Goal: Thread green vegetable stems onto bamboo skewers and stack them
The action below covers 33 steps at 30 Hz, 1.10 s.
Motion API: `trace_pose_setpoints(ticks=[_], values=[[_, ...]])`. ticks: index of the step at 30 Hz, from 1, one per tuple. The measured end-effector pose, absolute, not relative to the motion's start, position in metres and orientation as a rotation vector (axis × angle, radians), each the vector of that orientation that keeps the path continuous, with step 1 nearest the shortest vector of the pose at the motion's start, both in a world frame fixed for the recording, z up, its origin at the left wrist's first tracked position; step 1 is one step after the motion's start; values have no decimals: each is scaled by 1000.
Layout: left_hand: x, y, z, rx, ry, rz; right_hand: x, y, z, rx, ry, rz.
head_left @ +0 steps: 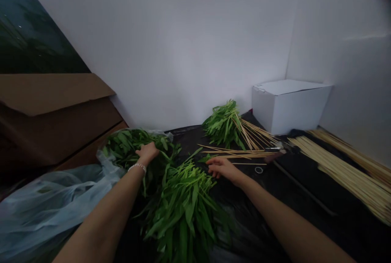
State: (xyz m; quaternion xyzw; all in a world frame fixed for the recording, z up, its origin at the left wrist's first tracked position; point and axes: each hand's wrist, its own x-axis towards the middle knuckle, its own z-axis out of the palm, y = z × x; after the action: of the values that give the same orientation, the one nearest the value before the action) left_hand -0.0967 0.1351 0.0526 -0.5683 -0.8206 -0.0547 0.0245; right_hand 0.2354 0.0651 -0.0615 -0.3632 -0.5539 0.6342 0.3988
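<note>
My left hand [148,153], with a white bracelet at the wrist, is in a heap of dark leafy greens [122,143] in a clear plastic bag. Its fingers curl into the leaves and are partly hidden. My right hand [224,169] hovers beside the stem ends of a loose pile of long-leaved greens [186,210]; its fingers are bent but apart, with nothing seen in them. A small green sprig [207,158] lies just behind these fingers. Farther back, another bunch of greens [224,122] rests by thin wooden sticks [255,132].
Clear plastic [55,198] spreads at left, before a brown cardboard box [58,128]. On the black covering [244,222] lie a small ring [259,170] and a dark-handled tool [277,151]. Many long pale sticks [342,169] lie at right, below a white box [293,104].
</note>
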Motion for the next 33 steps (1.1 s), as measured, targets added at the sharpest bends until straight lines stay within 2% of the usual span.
trace_pose_setpoints(ticks=[7,10,14,19,26,33], values=[[-97,126,128,-1723,-2243,-258,236,65,-59,-929,-1403,1612],[-85,116,144,-1809,-2054,-289,236,64,-57,-945,-1398,1611],[-72,90,134,-1864,-1662,-283,236,63,-55,-966,-1396,1611],[-79,58,112,-2022,-1358,-100,237,63,-54,-944,-1414,1607],[-75,52,122,-1909,-1422,-252,237,64,-57,-943,-1420,1594],[-52,59,154,-1923,-1446,-325,238,63,-57,-941,-1420,1591]])
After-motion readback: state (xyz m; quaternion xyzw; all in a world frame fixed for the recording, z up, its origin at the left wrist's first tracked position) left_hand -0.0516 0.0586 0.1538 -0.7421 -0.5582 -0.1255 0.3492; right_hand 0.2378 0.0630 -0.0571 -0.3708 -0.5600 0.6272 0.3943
